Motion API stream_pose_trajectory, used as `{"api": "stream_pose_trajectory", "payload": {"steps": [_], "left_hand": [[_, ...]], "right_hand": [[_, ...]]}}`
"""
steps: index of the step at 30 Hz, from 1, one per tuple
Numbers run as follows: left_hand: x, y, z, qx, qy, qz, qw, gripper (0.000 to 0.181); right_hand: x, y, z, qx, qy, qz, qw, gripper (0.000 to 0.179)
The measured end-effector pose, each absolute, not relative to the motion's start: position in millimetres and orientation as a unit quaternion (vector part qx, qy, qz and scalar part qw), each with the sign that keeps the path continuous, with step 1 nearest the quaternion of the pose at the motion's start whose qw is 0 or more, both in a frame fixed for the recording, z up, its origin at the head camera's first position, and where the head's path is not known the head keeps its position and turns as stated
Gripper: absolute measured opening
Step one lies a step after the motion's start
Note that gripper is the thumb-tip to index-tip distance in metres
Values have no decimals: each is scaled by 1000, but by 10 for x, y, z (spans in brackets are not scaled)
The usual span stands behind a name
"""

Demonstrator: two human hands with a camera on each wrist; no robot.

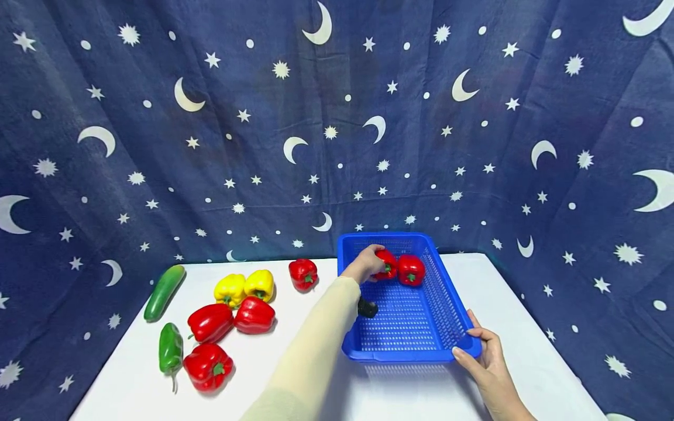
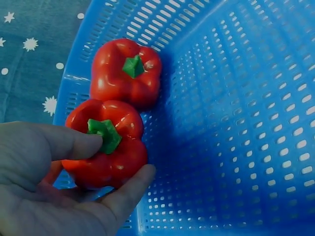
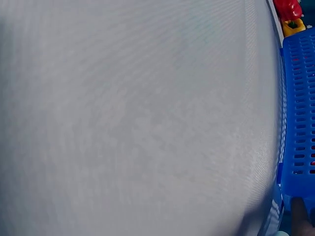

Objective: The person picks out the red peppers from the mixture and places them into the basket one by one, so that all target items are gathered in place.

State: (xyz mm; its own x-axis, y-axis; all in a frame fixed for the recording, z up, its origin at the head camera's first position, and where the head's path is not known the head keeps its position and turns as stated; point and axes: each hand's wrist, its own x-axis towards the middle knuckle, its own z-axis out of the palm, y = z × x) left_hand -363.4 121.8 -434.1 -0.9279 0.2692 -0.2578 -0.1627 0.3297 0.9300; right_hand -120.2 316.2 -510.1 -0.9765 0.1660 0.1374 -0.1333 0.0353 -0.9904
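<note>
In the head view my left hand reaches into the back of a blue plastic basket. Its thumb and fingers grip a red bell pepper, with the thumb lying by the green stem in the left wrist view. Right beside that pepper, a second red bell pepper sits in the basket's back part. At the near right corner my right hand holds the basket's rim, thumb at the front and fingers on the side. Only a bit of a right-hand finger shows in the right wrist view.
Left of the basket on the white table lie several more red bell peppers, two yellow bell peppers, a long green pepper and a cucumber. One red bell pepper stands near the back edge. A dark starry curtain hangs behind.
</note>
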Motion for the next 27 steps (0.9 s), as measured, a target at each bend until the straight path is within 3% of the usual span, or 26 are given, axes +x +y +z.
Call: {"api": "stream_pose_trajectory", "payload": {"steps": [27], "left_hand": [[-3721, 1241, -4525, 69, 848, 495, 177, 67]], "right_hand": [[-1182, 3161, -5087, -11, -715, 691, 106, 50]]}}
